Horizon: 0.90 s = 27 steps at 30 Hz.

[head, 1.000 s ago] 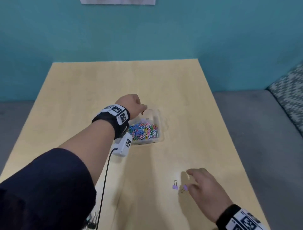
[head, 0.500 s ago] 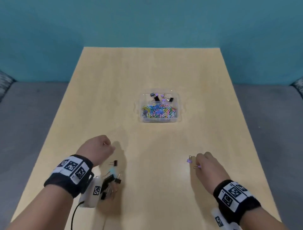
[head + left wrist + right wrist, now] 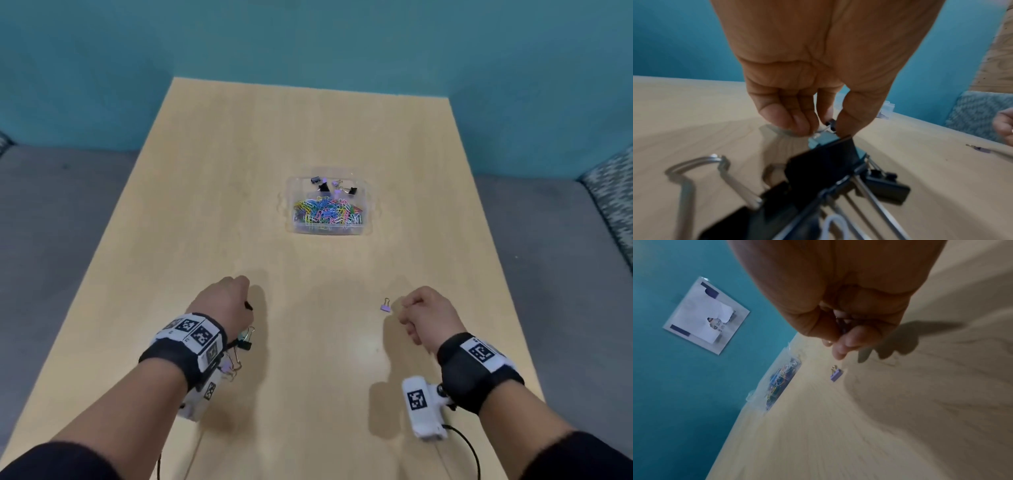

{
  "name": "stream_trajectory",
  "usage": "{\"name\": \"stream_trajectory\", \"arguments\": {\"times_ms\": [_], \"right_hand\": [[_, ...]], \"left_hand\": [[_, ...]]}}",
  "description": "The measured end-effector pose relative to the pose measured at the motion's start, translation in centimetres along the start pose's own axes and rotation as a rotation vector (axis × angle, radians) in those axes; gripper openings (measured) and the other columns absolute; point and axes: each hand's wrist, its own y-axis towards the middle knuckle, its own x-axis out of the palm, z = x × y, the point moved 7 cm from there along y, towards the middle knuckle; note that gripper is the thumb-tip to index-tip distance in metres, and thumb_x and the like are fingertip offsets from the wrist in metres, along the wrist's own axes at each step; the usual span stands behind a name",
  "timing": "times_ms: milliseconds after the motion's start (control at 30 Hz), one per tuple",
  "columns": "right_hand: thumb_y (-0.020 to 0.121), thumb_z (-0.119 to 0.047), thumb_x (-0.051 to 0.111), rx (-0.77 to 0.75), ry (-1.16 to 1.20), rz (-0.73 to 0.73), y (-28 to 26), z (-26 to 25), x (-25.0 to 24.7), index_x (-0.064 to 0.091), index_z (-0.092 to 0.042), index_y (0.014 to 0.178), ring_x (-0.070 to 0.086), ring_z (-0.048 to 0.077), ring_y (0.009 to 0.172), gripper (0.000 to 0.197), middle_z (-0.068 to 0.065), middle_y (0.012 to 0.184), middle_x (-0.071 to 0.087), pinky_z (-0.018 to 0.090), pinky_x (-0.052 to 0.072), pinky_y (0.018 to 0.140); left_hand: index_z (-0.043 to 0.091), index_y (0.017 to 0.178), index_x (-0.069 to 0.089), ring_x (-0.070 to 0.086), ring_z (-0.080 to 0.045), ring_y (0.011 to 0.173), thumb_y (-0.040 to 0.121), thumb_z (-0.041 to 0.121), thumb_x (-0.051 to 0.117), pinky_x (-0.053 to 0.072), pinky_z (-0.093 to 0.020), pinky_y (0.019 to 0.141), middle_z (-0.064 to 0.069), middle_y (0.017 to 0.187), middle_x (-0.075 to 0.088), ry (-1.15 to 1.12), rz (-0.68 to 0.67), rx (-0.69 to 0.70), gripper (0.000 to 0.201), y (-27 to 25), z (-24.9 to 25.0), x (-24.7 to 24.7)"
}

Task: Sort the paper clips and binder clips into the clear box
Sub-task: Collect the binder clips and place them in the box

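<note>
The clear box (image 3: 329,205) sits in the middle of the counter (image 3: 239,171), well beyond both hands, with coloured paper clips (image 3: 325,214) heaped in its near section and a few binder clips (image 3: 329,186) in the far one. The left hand (image 3: 224,301) is curled at the near left, thumb and fingertips (image 3: 797,123) pinching a small clip (image 3: 829,126) just above a loose heap of binder clips (image 3: 818,178) lying under the wrist. The right hand (image 3: 426,313) is curled at the near right around something small and dark, most likely a binder clip (the wrist view shows only a sliver of it, so I cannot be sure). Just to its left a purple binder clip (image 3: 386,306) stands alone on the counter. The risks, as I judge them: the left pinch is shallow and on a slippery little piece, so it could spring free on the way to the box and skitter off the counter; the tangled wire handles in the heap may hook one another, so lifting one drags others along; and a drop into the near section would mix binder clips with paper clips. As for writing, a white sheet (image 3: 705,316) on the teal wall (image 3: 102,68) carries a few printed letters, of which only "an" and "in" can be half made out; the wristbands (image 3: 191,339) bear black-and-white square codes, no readable words or brands.
</note>
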Motion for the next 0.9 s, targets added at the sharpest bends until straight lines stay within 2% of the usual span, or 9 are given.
{"name": "stream_trajectory", "arguments": {"times_ms": [167, 233, 333, 500, 600, 700, 800, 867, 900], "right_hand": [[0.083, -0.004, 0.032, -0.014, -0.072, -0.025, 0.8, -0.6, 1.5, 0.057, -0.017, 0.088, 0.04, 0.02, 0.051, 0.028, 0.008, 0.066, 0.051, 0.029, 0.032, 0.048], [0.09, -0.023, 0.039, -0.098, -0.335, -0.021, 0.5, -1.7, 2.0, 0.05, -0.02, 0.094, 0.052, 0.023, 0.061, 0.012, 0.001, 0.075, 0.057, 0.031, 0.04, 0.056], [0.093, -0.046, 0.044, -0.231, -0.824, -0.053, 0.0, -2.6, 3.5, 0.035, -0.019, 0.1, 0.057, 0.024, 0.067, 0.029, 0.0, 0.078, 0.056, 0.033, 0.041, 0.056], [0.094, -0.023, 0.035, -0.274, -0.953, -0.059, 0.5, -2.5, 4.1, 0.029, -0.018, 0.091, 0.057, 0.027, 0.061, 0.009, 0.008, 0.071, 0.058, 0.035, 0.046, 0.055], [0.088, -0.017, 0.039, -0.275, -0.981, -0.072, 0.4, -2.7, 4.0, 0.031, -0.018, 0.092, 0.057, 0.027, 0.06, 0.008, 0.007, 0.07, 0.058, 0.034, 0.046, 0.055], [0.087, -0.02, 0.041, -0.264, -0.998, -0.057, 0.3, -2.9, 3.8, 0.034, -0.019, 0.097, 0.056, 0.024, 0.062, 0.013, 0.006, 0.071, 0.058, 0.033, 0.049, 0.059], [0.087, -0.019, 0.043, -0.276, -0.923, -0.044, 0.2, -2.7, 3.6, 0.04, -0.022, 0.101, 0.057, 0.023, 0.063, 0.015, 0.005, 0.073, 0.06, 0.033, 0.05, 0.06], [0.087, -0.016, 0.046, -0.261, -0.648, -0.043, 0.0, -2.6, 3.7, 0.052, -0.02, 0.1, 0.055, 0.024, 0.058, 0.014, 0.005, 0.07, 0.06, 0.03, 0.044, 0.053], [0.087, -0.011, 0.044, -0.187, -0.38, -0.061, -0.1, -2.2, 3.8, 0.058, -0.015, 0.097, 0.05, 0.023, 0.052, 0.017, 0.005, 0.066, 0.058, 0.028, 0.038, 0.05]], "left_hand": [[0.019, 0.078, 0.044, 0.058, -0.021, 0.064, 0.081, 0.014, 0.054, 0.047, -0.032, 0.054, -0.002, 0.072, 0.062, -0.194, 0.024, -0.049, 0.012, -0.5, -1.1, 0.3], [0.023, 0.085, 0.048, 0.058, -0.018, 0.063, 0.082, 0.016, 0.056, 0.043, -0.027, 0.051, 0.004, 0.074, 0.06, -0.304, 0.036, -0.045, 0.011, -0.7, -1.5, 0.5], [0.025, 0.09, 0.057, 0.056, -0.018, 0.058, 0.084, 0.012, 0.052, 0.043, -0.026, 0.054, 0.002, 0.073, 0.061, -0.559, 0.099, -0.111, 0.015, -1.0, -2.9, -0.4], [0.007, 0.084, 0.052, 0.054, -0.026, 0.058, 0.081, -0.009, 0.037, 0.047, -0.035, 0.055, -0.022, 0.077, 0.063, -1.109, 0.112, -0.318, 0.022, -2.8, -6.0, -0.5], [0.015, 0.082, 0.057, 0.055, -0.026, 0.058, 0.081, -0.002, 0.042, 0.047, -0.036, 0.056, -0.01, 0.074, 0.064, -0.863, 0.103, -0.287, 0.023, -3.7, -6.8, -0.3], [0.025, 0.095, 0.054, 0.059, -0.015, 0.07, 0.085, 0.028, 0.054, 0.046, -0.029, 0.059, 0.006, 0.085, 0.06, -0.361, 0.029, -0.112, 0.01, -4.3, -5.0, -0.2], [0.025, 0.106, 0.047, 0.055, -0.015, 0.08, 0.078, 0.045, 0.065, 0.048, -0.031, 0.068, 0.006, 0.096, 0.051, -0.101, -0.07, 0.044, 0.039, -4.4, -2.3, 1.2], [0.022, 0.106, 0.045, 0.052, -0.017, 0.081, 0.079, 0.044, 0.066, 0.046, -0.03, 0.068, 0.003, 0.098, 0.05, -0.041, -0.1, 0.065, 0.04, -4.1, -1.3, 1.6], [0.021, 0.103, 0.044, 0.052, -0.017, 0.081, 0.079, 0.043, 0.066, 0.043, -0.029, 0.067, 0.003, 0.098, 0.05, -0.051, -0.099, 0.064, 0.039, -3.9, -1.1, 1.7]]}}
